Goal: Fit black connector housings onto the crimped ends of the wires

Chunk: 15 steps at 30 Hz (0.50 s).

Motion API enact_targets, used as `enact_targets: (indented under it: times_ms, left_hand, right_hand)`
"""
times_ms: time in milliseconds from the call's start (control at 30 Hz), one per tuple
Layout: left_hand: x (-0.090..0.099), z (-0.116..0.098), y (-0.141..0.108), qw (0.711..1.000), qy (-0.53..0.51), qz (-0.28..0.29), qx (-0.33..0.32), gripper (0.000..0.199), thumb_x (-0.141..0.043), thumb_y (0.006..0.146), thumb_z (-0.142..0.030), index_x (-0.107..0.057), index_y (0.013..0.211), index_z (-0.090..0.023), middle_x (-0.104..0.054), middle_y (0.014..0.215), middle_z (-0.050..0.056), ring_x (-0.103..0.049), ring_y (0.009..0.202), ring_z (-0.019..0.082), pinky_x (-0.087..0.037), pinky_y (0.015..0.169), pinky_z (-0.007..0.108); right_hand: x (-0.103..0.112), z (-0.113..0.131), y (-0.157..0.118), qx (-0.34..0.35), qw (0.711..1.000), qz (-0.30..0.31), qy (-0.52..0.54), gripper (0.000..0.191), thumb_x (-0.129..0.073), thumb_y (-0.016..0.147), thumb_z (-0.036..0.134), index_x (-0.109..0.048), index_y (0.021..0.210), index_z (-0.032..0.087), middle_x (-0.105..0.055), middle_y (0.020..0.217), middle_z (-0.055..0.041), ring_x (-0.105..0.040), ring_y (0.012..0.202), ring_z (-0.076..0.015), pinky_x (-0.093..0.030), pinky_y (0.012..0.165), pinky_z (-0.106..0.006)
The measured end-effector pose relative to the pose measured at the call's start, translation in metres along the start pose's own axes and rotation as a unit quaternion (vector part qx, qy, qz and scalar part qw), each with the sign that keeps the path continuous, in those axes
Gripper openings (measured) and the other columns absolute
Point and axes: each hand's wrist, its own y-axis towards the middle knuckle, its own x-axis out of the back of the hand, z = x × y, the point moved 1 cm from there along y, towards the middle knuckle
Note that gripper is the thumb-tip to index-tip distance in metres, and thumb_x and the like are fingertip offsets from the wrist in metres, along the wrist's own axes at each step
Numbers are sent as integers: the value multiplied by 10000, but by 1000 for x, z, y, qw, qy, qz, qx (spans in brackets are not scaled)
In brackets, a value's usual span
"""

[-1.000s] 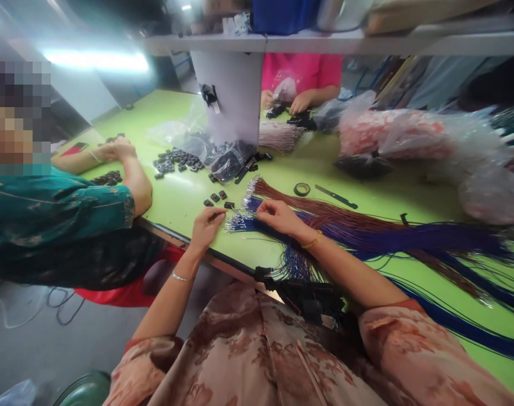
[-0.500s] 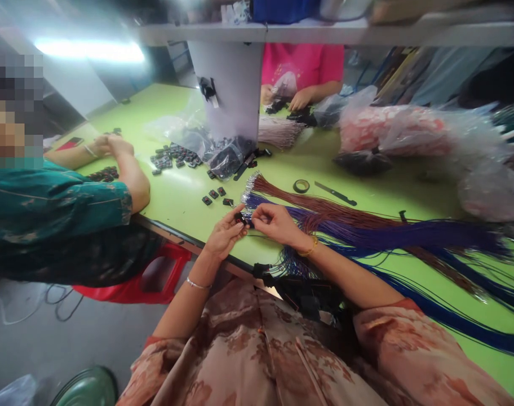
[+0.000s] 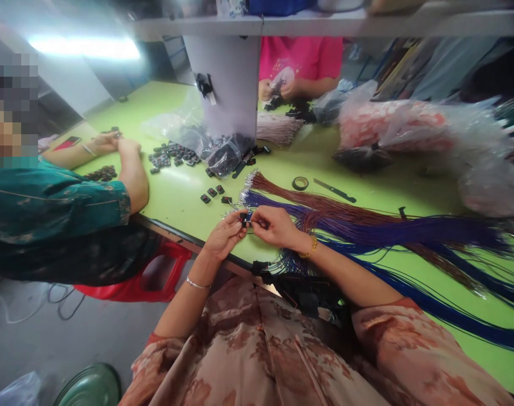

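Note:
My left hand (image 3: 223, 235) pinches a small black connector (image 3: 244, 219) between thumb and fingers near the table's front edge. Touching its right side is my right hand (image 3: 275, 225), its fingers pressed together on something too small to make out, perhaps a wire end. Just beyond both hands lie the silvery tips of a brown wire bundle (image 3: 291, 197) and a purple wire bundle (image 3: 367, 234), which stretch to the right. A few loose black connectors (image 3: 212, 192) rest on the green table (image 3: 181, 211) beyond my left hand.
A tape roll (image 3: 300, 183) and a dark blade (image 3: 335, 190) lie beyond the wires. Connectors are piled (image 3: 174, 155) near a plastic bag (image 3: 225, 155). One person (image 3: 54, 203) sits at the left, another (image 3: 301, 62) across the table. Blue wires (image 3: 430, 304) run right.
The connector in my left hand has turned and sits slightly further right. My right hand stays close beside it. The view has shifted a little, and the person across has moved a hand.

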Motion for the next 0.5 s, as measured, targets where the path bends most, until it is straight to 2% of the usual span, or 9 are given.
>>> enact_targets:
  times_ms: [267, 500]
  left_hand:
    - [-9, 8, -1, 997, 52, -32, -36, 437, -798, 647, -235, -662, 1058, -176, -647, 772, 2, -571, 614, 66, -440, 590, 198]
    - [-11, 14, -3, 994, 36, -96, -33, 446, -805, 606, -220, -652, 1020, -160, -659, 802, 11, -590, 621, 70, -445, 617, 204]
  right_hand:
    - [-15, -9, -2, 46, 992, 44, -110, 119, -471, 829, 234, -553, 759, 182, -575, 710, -53, -465, 650, -158, -310, 633, -282]
    - [-22, -17, -6, 47, 994, 31, -91, 108, -487, 832, 214, -584, 819, 166, -614, 718, -47, -482, 629, -149, -306, 614, -267]
